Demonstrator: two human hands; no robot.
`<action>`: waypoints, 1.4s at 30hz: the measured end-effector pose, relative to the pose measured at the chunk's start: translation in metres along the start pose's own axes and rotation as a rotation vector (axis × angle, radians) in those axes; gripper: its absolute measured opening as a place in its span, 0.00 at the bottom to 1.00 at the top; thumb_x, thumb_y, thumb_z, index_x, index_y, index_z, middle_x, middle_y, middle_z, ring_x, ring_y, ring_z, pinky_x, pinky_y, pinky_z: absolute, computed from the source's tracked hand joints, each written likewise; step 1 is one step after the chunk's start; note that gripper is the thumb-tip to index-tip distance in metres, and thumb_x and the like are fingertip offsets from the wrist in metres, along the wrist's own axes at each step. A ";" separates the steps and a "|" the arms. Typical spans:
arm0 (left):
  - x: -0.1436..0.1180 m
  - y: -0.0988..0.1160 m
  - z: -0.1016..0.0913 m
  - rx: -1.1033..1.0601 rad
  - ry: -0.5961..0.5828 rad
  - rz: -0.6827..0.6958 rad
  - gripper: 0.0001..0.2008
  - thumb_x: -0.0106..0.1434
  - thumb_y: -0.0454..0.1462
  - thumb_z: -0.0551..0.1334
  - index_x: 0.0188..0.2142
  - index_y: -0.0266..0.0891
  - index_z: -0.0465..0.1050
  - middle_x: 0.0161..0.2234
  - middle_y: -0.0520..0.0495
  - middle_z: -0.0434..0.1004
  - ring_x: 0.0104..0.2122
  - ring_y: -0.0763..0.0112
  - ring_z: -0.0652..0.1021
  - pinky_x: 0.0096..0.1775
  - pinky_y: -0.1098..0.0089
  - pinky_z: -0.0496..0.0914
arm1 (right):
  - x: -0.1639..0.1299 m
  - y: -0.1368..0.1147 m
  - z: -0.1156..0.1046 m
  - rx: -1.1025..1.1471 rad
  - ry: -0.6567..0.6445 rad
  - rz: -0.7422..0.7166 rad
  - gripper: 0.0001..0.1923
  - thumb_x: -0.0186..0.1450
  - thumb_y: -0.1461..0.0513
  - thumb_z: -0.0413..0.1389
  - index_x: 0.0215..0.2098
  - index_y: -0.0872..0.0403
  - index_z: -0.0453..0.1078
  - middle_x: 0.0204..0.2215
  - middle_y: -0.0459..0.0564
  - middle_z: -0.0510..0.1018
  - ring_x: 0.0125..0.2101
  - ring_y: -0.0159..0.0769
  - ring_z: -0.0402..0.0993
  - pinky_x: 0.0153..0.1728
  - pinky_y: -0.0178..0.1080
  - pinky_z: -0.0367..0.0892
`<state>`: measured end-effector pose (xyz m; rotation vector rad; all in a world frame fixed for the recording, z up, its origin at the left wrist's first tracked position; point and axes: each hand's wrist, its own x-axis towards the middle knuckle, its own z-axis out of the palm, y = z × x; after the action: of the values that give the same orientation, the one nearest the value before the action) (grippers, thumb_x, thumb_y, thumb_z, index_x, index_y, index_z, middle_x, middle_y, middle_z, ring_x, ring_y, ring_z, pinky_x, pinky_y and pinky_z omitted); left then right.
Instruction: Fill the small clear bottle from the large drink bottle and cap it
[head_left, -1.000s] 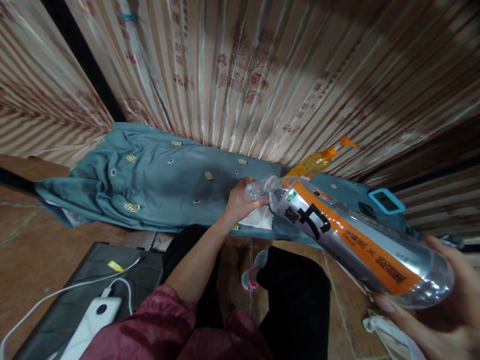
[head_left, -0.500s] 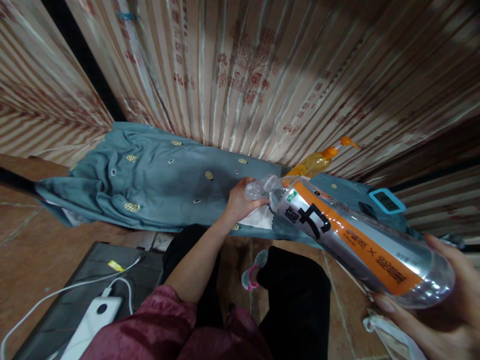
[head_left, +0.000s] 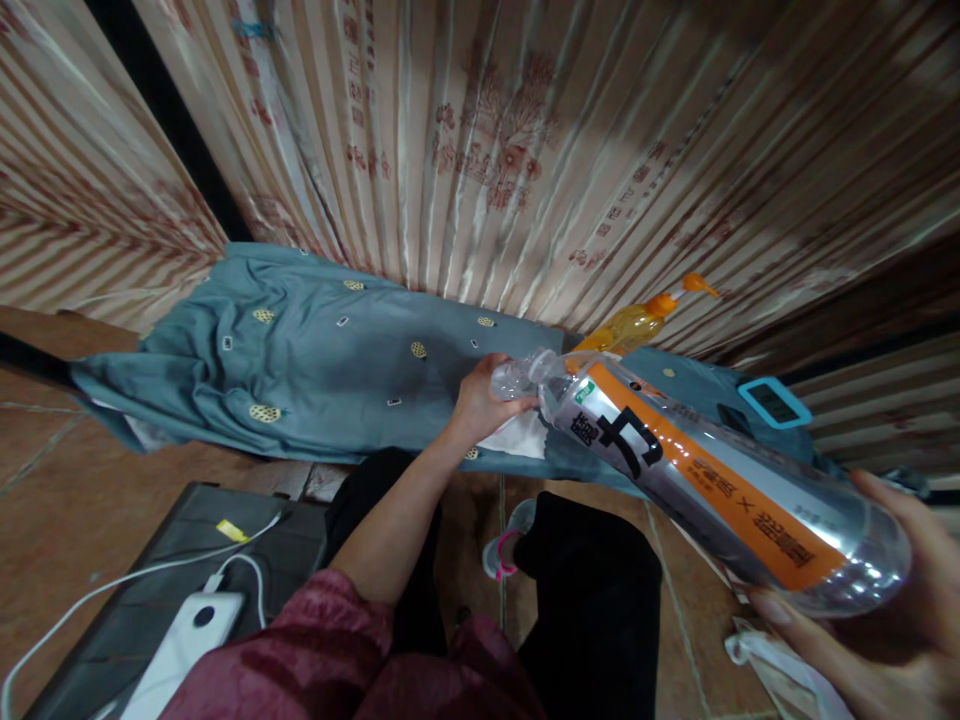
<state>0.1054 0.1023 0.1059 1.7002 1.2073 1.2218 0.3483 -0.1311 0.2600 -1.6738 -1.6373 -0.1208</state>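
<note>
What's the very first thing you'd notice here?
The big clear bottle with the orange label, tipped on its side at the right: the right hand cups its base and the left hand is at its neck. Behind it a blue-grey cloth lies along the striped curtain.

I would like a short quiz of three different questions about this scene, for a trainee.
1. True or false: the right hand supports the base of the large clear bottle.
2. What does the left hand grip? A) the orange pump bottle B) the neck end of the large clear bottle C) the white power bank
3. Fill in: the blue-grey cloth lies in front of a striped ______.

Key: 1 true; 2 B; 3 curtain.
</note>
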 end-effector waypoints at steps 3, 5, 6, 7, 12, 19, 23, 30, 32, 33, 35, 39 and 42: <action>0.000 0.000 0.000 -0.001 0.001 0.002 0.27 0.49 0.38 0.82 0.46 0.40 0.77 0.44 0.46 0.87 0.46 0.54 0.87 0.50 0.59 0.81 | 0.000 0.001 -0.002 0.013 0.000 0.002 0.52 0.51 0.49 0.76 0.73 0.31 0.67 0.56 0.51 0.81 0.43 0.54 0.81 0.31 0.52 0.82; 0.000 0.001 0.000 0.007 0.003 0.001 0.27 0.49 0.38 0.83 0.46 0.41 0.77 0.44 0.46 0.87 0.46 0.54 0.87 0.50 0.59 0.81 | 0.001 0.007 -0.004 0.034 -0.023 -0.037 0.55 0.48 0.52 0.77 0.73 0.34 0.67 0.55 0.52 0.81 0.42 0.54 0.81 0.29 0.51 0.82; 0.000 0.001 -0.001 0.012 0.003 0.000 0.26 0.49 0.39 0.83 0.46 0.41 0.77 0.44 0.46 0.87 0.46 0.54 0.87 0.50 0.59 0.81 | 0.001 0.010 -0.005 0.041 -0.041 -0.063 0.56 0.47 0.54 0.77 0.73 0.35 0.67 0.55 0.52 0.82 0.41 0.53 0.81 0.28 0.50 0.82; 0.000 0.001 -0.001 0.018 0.002 0.001 0.26 0.49 0.39 0.83 0.45 0.42 0.77 0.44 0.46 0.87 0.46 0.54 0.87 0.50 0.59 0.81 | 0.001 0.011 -0.006 0.042 -0.050 -0.084 0.57 0.47 0.54 0.77 0.74 0.36 0.67 0.55 0.52 0.82 0.41 0.53 0.81 0.27 0.50 0.82; -0.001 0.001 -0.002 0.024 -0.008 0.014 0.25 0.51 0.39 0.82 0.45 0.42 0.77 0.44 0.47 0.87 0.46 0.55 0.87 0.49 0.61 0.81 | 0.002 0.001 -0.002 0.011 0.000 -0.014 0.52 0.51 0.50 0.76 0.73 0.32 0.68 0.55 0.51 0.81 0.43 0.53 0.80 0.29 0.49 0.81; 0.000 0.001 -0.001 0.042 -0.008 -0.009 0.27 0.49 0.33 0.81 0.47 0.41 0.76 0.45 0.47 0.87 0.47 0.55 0.87 0.52 0.61 0.80 | 0.003 -0.006 0.000 -0.002 0.004 -0.014 0.52 0.51 0.47 0.76 0.72 0.30 0.67 0.54 0.50 0.81 0.43 0.52 0.79 0.32 0.49 0.80; 0.000 0.002 0.000 0.034 -0.007 -0.017 0.27 0.48 0.33 0.81 0.46 0.41 0.77 0.45 0.47 0.87 0.47 0.54 0.87 0.51 0.61 0.80 | 0.004 -0.005 0.000 -0.004 0.011 -0.026 0.52 0.51 0.47 0.77 0.72 0.31 0.68 0.53 0.51 0.82 0.42 0.52 0.80 0.31 0.50 0.80; 0.000 0.004 -0.002 0.039 -0.008 -0.012 0.27 0.48 0.31 0.81 0.46 0.40 0.77 0.45 0.47 0.87 0.48 0.55 0.87 0.51 0.62 0.79 | 0.002 0.003 -0.002 0.048 0.000 0.014 0.55 0.48 0.51 0.78 0.72 0.31 0.68 0.54 0.51 0.81 0.43 0.54 0.80 0.31 0.52 0.79; 0.000 0.003 -0.002 0.038 -0.007 -0.007 0.27 0.48 0.31 0.81 0.46 0.41 0.77 0.45 0.47 0.87 0.47 0.56 0.87 0.51 0.63 0.79 | 0.002 0.007 -0.003 0.045 -0.006 -0.019 0.55 0.48 0.51 0.78 0.72 0.33 0.68 0.54 0.51 0.82 0.42 0.54 0.80 0.31 0.52 0.80; 0.000 0.003 -0.002 0.035 -0.008 -0.004 0.26 0.48 0.32 0.81 0.46 0.41 0.78 0.45 0.48 0.87 0.47 0.56 0.86 0.50 0.63 0.79 | 0.002 0.009 -0.004 0.033 -0.020 -0.049 0.56 0.48 0.51 0.78 0.73 0.33 0.68 0.54 0.51 0.82 0.42 0.54 0.80 0.30 0.52 0.80; 0.000 0.002 -0.001 0.031 -0.008 0.000 0.25 0.48 0.33 0.81 0.45 0.41 0.78 0.44 0.48 0.86 0.46 0.56 0.86 0.49 0.64 0.79 | 0.003 0.012 -0.005 0.015 -0.037 -0.096 0.57 0.47 0.51 0.79 0.73 0.34 0.68 0.54 0.52 0.82 0.40 0.53 0.81 0.27 0.51 0.81; 0.000 0.000 0.000 0.024 0.004 0.008 0.26 0.48 0.34 0.82 0.45 0.40 0.78 0.44 0.47 0.87 0.47 0.56 0.86 0.50 0.63 0.79 | 0.003 0.016 -0.007 0.024 -0.024 -0.069 0.57 0.46 0.51 0.78 0.73 0.34 0.67 0.55 0.52 0.82 0.39 0.55 0.81 0.25 0.51 0.81; 0.000 -0.001 0.000 0.025 -0.001 0.012 0.26 0.49 0.35 0.82 0.46 0.40 0.78 0.45 0.46 0.87 0.47 0.55 0.87 0.50 0.62 0.80 | 0.003 0.018 -0.008 0.026 -0.048 -0.077 0.59 0.46 0.52 0.79 0.74 0.34 0.66 0.54 0.52 0.82 0.40 0.55 0.81 0.26 0.51 0.82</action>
<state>0.1048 0.1020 0.1054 1.7280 1.2185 1.2174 0.3678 -0.1308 0.2591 -1.6066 -1.7326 -0.0975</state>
